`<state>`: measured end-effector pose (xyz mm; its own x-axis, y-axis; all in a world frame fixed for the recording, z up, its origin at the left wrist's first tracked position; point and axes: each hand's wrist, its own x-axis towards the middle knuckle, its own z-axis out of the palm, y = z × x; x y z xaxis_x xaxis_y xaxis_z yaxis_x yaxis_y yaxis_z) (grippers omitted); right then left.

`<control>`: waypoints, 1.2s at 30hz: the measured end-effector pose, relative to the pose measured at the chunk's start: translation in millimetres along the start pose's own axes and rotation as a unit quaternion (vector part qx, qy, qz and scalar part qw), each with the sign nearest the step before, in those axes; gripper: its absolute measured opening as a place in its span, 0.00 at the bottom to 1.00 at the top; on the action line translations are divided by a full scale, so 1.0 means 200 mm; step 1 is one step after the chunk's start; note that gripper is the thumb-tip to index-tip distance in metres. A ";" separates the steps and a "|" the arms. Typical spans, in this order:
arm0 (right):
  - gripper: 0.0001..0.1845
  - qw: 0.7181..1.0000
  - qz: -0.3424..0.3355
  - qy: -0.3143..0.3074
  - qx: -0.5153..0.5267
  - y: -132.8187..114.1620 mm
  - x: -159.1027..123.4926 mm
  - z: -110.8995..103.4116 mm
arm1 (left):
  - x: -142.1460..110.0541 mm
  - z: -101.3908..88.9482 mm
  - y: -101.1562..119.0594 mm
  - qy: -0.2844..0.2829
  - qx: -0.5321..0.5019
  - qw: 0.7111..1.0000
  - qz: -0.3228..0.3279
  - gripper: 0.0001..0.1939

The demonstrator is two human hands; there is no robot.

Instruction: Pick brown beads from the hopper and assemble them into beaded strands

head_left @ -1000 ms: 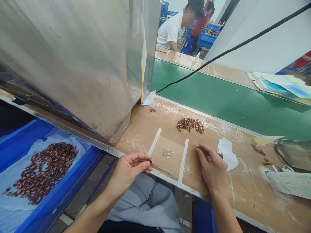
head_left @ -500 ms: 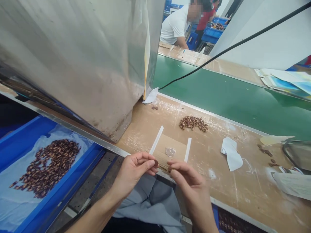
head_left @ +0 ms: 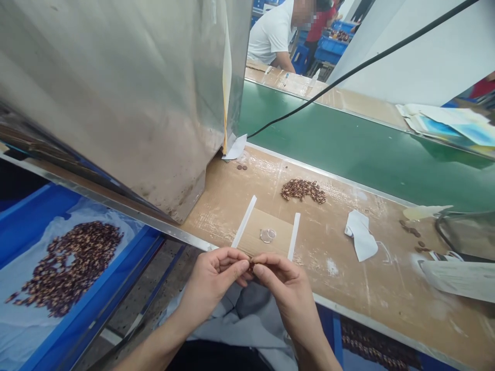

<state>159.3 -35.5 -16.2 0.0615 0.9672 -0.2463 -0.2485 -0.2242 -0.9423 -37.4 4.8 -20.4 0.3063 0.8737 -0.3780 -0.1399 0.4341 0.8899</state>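
Note:
In front of my body, at the table's near edge, my left hand (head_left: 218, 275) and my right hand (head_left: 284, 283) meet fingertip to fingertip. A small brown disc (head_left: 252, 265) is pinched in my left fingers, mostly covered now. My right thumb and forefinger press together against the same spot; whether they grip a separate small piece is hidden. Just beyond my fingers lies a cardboard piece (head_left: 266, 219) between two white strips, left (head_left: 244, 221) and right (head_left: 294, 237). On it rests a thin clear or silvery loop (head_left: 267, 235).
A pile of small brown-and-gold pieces (head_left: 303, 190) lies farther back. More fill a lined blue tray (head_left: 116, 278) at lower left. A metal housing (head_left: 154, 103) stands left; a green belt (head_left: 348, 149) runs behind. White paper (head_left: 360, 234) lies right. A person (head_left: 270, 36) sits beyond.
My right hand has moved left until its fingertips meet those of my left hand, closing the gap between them. The view has shifted slightly.

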 end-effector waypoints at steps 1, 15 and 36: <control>0.17 1.000 0.006 -0.020 -0.001 -0.02 0.00 -0.01 | 0.00 -0.01 0.00 -0.027 -0.022 0.999 -0.023 0.20; 0.12 0.956 -0.147 0.141 -0.210 -0.13 0.06 -0.20 | 0.14 -0.11 0.01 -0.129 -0.196 0.969 -0.073 0.18; 0.06 0.740 -0.400 0.161 -0.516 0.02 0.22 -0.20 | 0.28 -0.14 -0.01 -0.049 -0.260 0.964 0.036 0.18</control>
<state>200.1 0.6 -39.5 0.0577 0.7980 0.5999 0.8525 0.2733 -0.4455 -46.9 59.1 -51.1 0.3615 0.8918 -0.2720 -0.6090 0.4468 0.6553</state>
